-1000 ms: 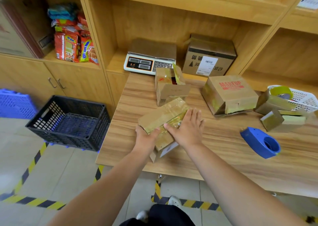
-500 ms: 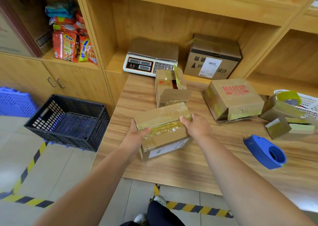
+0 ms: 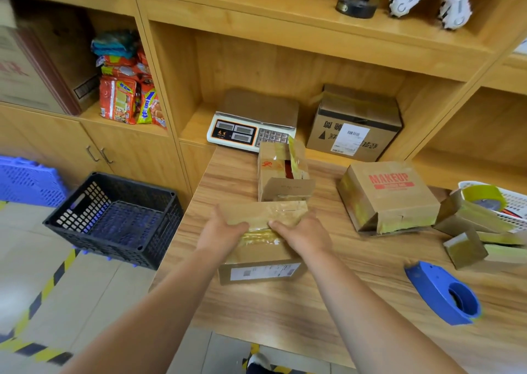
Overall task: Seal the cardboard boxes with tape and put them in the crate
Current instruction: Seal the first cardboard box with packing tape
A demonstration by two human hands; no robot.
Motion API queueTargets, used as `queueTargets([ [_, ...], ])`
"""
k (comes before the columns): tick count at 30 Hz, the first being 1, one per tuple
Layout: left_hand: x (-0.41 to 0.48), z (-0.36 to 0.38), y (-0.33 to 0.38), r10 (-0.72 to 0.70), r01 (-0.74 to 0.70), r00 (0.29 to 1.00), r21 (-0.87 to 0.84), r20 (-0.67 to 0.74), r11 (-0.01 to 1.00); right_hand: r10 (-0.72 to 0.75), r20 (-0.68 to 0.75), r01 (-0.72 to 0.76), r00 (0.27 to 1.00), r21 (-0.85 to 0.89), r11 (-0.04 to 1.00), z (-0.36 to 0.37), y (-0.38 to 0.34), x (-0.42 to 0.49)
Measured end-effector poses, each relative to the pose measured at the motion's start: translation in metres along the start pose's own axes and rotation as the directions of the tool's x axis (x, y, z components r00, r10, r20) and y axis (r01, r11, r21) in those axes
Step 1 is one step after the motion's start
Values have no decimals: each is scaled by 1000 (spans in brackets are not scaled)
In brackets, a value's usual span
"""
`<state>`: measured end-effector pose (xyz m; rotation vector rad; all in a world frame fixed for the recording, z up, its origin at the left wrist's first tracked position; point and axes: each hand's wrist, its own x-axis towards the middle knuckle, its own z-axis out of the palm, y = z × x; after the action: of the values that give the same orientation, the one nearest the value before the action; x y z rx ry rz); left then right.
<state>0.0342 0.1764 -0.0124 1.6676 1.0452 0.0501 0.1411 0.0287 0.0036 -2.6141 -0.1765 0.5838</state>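
**Both hands clasped on the box seam**

Gripping the cardboard box (image 3: 262, 259) at centre frame, flat on the wooden table (image 3: 285, 311), shipping label facing the lower edge. Clasping its left end with the left hand (image 3: 221, 235), thumb laid along the yellowed tape seam (image 3: 258, 236) on top, fingers bent over the left edge and mostly hidden. Same at the right end with the right hand (image 3: 306, 236), thumb tip nearly meeting the other. Just behind, towards the top of the frame: a smaller open box (image 3: 282, 171). At right, a MAKEUP box (image 3: 390, 197). At lower right, well apart, a blue tape dispenser (image 3: 442, 294). On the floor at left, beside the table: the black crate (image 3: 97, 239).
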Motion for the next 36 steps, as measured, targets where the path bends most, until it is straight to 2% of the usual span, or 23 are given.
queueTargets([
  [3, -4, 10, 0, 44, -29, 994, 149, -96, 988, -58, -70, 50, 996, -112, 992, 4, 0, 5],
  [9, 2, 14, -2, 56, -27, 991, 232, -119, 972, -145, -130, 126, 981, -147, 981, 0, 10, 14],
  [13, 1, 17, -3, 47, -5, 988, 281, -145, 960, -210, -133, 199, 969, -87, 976, -3, 25, 20],
  [16, -1, 18, -3, 61, -7, 984, 310, -167, 951, -229, -158, 239, 960, 47, 970, -2, 32, 19],
  [21, -5, 19, -2, 54, 9, 977, 286, -209, 958, -155, -101, 170, 983, 170, 971, -2, 33, 17],
  [25, -7, 18, -1, 45, 18, 976, 286, -213, 958, -36, -52, 40, 998, 86, 995, -8, 10, 28],
  [28, -8, 18, -1, 58, 8, 976, 304, -208, 953, 1, -19, 0, 1000, 51, 999, -5, -9, 32],
  [36, -5, 17, 0, 63, 2, 977, 302, -205, 953, -174, -3, 173, 985, -109, 979, -8, -5, 45],
])
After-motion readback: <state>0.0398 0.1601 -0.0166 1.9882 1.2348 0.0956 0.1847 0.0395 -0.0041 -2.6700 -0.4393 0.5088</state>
